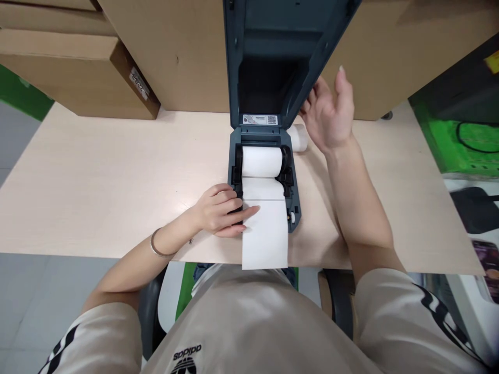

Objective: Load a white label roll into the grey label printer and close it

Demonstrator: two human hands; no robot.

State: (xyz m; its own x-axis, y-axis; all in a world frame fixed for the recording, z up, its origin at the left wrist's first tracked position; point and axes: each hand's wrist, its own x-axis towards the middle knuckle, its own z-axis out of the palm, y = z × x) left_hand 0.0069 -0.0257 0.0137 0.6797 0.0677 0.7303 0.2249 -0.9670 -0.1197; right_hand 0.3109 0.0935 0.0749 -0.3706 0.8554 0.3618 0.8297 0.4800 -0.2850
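A dark blue-grey label printer point(298, 208) sits on the table with its lid point(236, 67) raised. Inside it lies a roll of white label paper point(262, 161), and a strip of blank labels point(265, 239) runs out over the front toward me. My left hand point(220, 210) is at the printer's left side, its index finger stretched onto the strip, thumb apart and the other fingers bent. My right hand point(328, 111) is by the lid's right edge, thumb raised and apart; its fingertips are partly hidden behind the lid, so contact is unclear.
Behind the printer's right side stands a white roll point(298, 137). A large cardboard box point(187, 57) backs the table point(117, 176), with a smaller carton point(70, 72) at the back left. A green surface with a black cable point(477, 137) and a phone point(487, 265) are at the right.
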